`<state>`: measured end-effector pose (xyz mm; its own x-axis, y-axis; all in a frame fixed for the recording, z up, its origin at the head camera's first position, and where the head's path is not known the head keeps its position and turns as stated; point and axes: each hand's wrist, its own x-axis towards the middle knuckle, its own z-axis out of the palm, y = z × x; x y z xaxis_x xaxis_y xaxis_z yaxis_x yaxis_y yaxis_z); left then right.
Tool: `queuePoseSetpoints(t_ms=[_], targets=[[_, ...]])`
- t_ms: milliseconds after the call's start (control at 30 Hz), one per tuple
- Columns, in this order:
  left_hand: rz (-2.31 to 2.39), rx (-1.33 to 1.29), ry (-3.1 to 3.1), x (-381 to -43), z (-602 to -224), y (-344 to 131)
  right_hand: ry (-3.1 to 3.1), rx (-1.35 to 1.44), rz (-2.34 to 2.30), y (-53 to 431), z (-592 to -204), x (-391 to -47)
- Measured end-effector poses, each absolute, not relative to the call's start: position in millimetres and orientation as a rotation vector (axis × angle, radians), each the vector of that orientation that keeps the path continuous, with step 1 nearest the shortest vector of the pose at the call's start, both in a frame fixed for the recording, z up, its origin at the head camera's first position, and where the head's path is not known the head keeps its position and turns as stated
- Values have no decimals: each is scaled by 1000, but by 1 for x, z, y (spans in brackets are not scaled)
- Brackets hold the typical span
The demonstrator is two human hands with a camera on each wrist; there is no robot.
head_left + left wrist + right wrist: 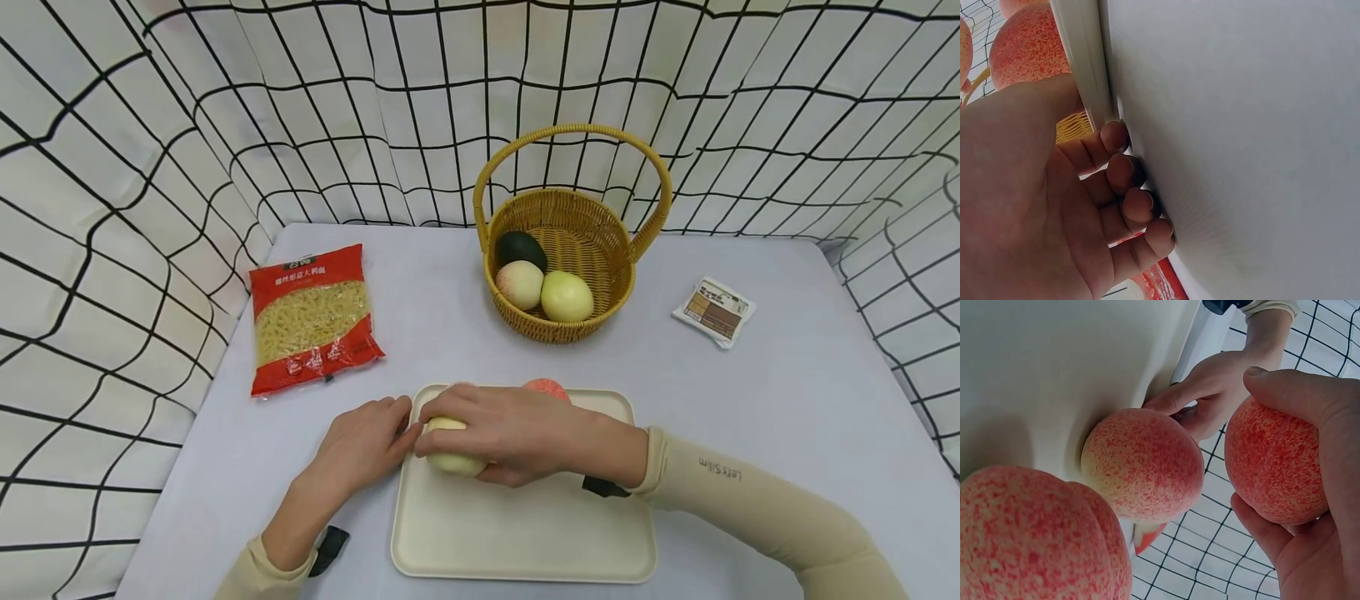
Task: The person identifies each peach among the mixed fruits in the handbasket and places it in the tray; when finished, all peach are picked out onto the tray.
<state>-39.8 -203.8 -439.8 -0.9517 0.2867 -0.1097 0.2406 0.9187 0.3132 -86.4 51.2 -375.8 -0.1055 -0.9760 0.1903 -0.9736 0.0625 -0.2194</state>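
My right hand grips a peach over the left part of the cream tray. The right wrist view shows its red speckled side, with thumb and fingers curled round it. Two more peaches lie at the tray's far side: one by the left corner, a larger-looking one closer to that camera. From the head they are mostly hidden behind the right hand. At the tray's left rim, my left hand pinches the edge, thumb over the rim and fingertips low against the outside by the table.
Behind the tray stands a wicker basket with a tall handle, holding a dark green oval fruit, a pale peach and a yellow-green fruit. A red pasta bag lies left, a small white-and-brown packet right.
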Motion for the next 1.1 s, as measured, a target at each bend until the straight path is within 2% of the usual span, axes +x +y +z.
queuePoseSetpoints(t_ms=[733,1100], targets=[[415,379,2899,-39,-440,-204,2186,-2012,-327,44,-384,-65],[417,400,2929,-41,-441,-203,2165,-2060,-275,45,-398,-58]])
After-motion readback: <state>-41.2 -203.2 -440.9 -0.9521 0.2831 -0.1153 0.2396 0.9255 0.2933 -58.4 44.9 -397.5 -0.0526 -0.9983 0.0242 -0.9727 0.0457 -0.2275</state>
